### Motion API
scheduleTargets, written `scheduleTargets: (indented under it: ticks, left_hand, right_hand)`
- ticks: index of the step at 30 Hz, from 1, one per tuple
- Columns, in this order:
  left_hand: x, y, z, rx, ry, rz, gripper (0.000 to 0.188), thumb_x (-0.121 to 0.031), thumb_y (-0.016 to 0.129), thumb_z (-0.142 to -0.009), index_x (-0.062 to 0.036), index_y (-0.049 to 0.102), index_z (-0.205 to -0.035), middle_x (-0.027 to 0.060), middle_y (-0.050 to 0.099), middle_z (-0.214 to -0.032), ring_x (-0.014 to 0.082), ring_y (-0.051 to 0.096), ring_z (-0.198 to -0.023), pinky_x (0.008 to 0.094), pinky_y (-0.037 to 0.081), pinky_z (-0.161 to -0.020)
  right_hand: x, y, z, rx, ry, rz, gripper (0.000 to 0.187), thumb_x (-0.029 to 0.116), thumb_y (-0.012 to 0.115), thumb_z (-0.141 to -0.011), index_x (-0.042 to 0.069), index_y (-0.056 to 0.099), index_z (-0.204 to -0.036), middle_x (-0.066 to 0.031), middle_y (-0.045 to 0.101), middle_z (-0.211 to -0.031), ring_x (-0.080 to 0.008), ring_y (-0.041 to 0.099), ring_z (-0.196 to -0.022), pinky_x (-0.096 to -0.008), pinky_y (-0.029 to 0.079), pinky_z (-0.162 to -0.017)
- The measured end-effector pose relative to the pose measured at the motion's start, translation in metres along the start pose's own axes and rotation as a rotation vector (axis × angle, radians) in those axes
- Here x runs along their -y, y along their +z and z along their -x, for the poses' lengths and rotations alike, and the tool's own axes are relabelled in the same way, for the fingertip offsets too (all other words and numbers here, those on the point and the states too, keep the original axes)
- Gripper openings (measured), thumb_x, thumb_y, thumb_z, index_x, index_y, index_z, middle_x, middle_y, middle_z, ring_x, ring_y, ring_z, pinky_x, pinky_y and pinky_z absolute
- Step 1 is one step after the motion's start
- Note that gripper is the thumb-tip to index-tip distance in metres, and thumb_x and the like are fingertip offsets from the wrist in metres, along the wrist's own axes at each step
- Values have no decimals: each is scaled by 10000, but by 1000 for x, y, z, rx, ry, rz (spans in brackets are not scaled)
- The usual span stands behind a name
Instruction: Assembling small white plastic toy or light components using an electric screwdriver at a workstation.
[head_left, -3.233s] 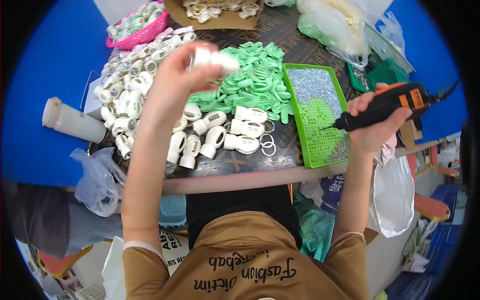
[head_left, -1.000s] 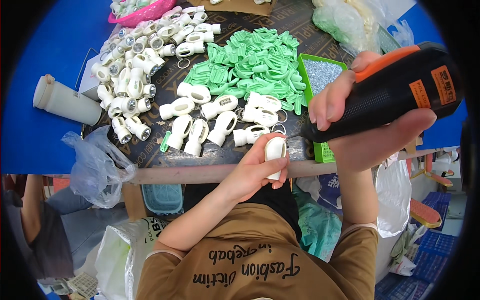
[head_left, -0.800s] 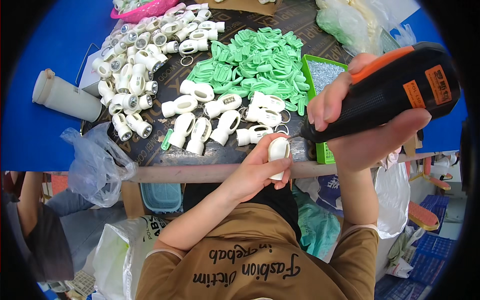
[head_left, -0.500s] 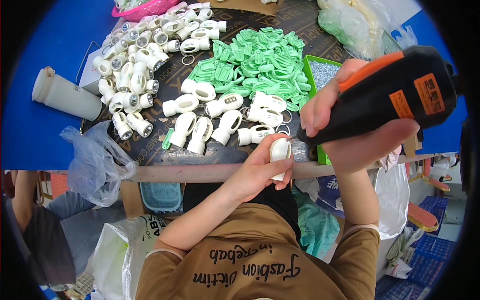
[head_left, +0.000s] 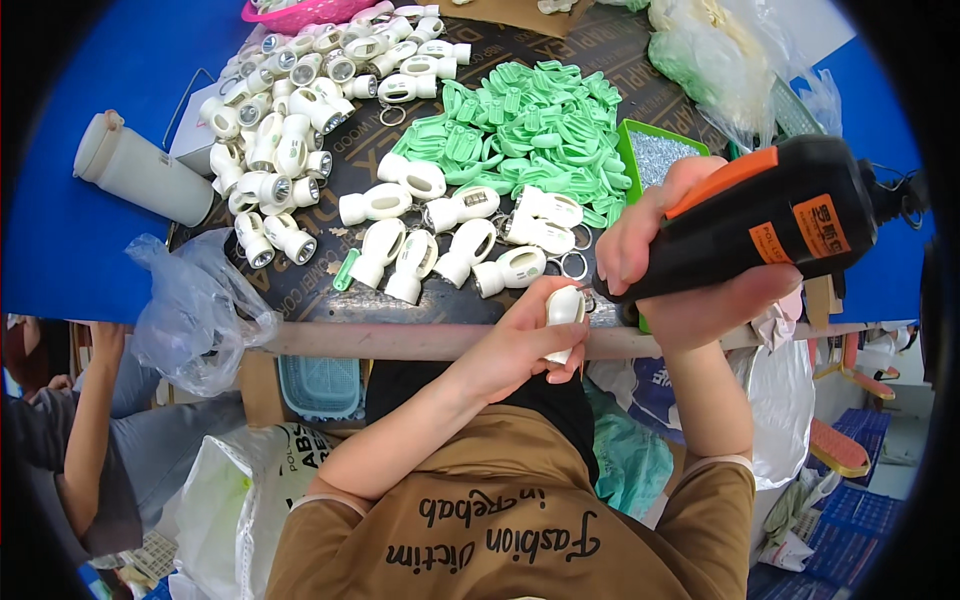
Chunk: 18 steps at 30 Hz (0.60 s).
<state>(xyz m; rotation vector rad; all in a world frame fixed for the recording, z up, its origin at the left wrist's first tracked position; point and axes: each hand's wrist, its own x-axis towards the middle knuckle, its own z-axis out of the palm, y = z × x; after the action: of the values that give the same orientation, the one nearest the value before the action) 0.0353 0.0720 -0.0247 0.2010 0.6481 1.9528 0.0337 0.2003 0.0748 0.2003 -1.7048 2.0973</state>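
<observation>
Left hand (head_left: 522, 345) has descended since the earliest frame to just below frame centre, closed around a white torch casing (head_left: 566, 306). Right hand (head_left: 690, 308) wraps the power driver (head_left: 728, 236) at centre right. Casing should handle light, stiff, slightly slippery; grip its sides. Driver-to-casing contact: indistinct; casing underside: hidden.

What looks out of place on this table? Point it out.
One green plastic piece lies alone beside a white flashlight, apart from the green pile, so it looks like a stray. A clear plastic bag also droops over the table edge. Nothing looks plainly damaged.
</observation>
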Motion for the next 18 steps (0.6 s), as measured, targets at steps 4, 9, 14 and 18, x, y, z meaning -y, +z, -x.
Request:
scheduleTargets:
  ticks: [4,9,14,18]
  left_hand:
    - [2,-2,-1,33,14,-42,338,-89,524,-878,-89,328,-1153,43,501,-794,114,500,-616,243,371,-474]
    - [-1,4,-1,-34,14,-39,313,-89,514,-884,-88,333,-1138,53,499,-714,112,482,-578,238,360,-468]
    - [-1,1,-2,25,92,-277,426,-45,505,-858,-70,310,-1236,82,511,-841,155,528,-619,249,419,-515]
    - [-18,30,2,-257,396,-1457,491,-27,543,-789,-60,395,-1256,114,494,-959,207,533,-833,296,453,-664]
  right_hand:
    - [-9,-4,5,10,10,-188,840,824,456,-605,55,406,-939,-86,490,-543,-169,454,-419,-275,407,-428]
    - [-5,-1,8,-17,-3,-141,827,813,489,-598,64,411,-940,-82,502,-559,-175,471,-442,-278,404,-434]
    - [9,-9,4,-159,-126,-190,837,773,458,-676,60,411,-1111,-60,506,-608,-161,471,-462,-273,368,-463]
    - [38,-44,4,-44,-260,-231,815,766,429,-706,80,382,-1145,-71,515,-621,-163,482,-482,-281,376,-480]
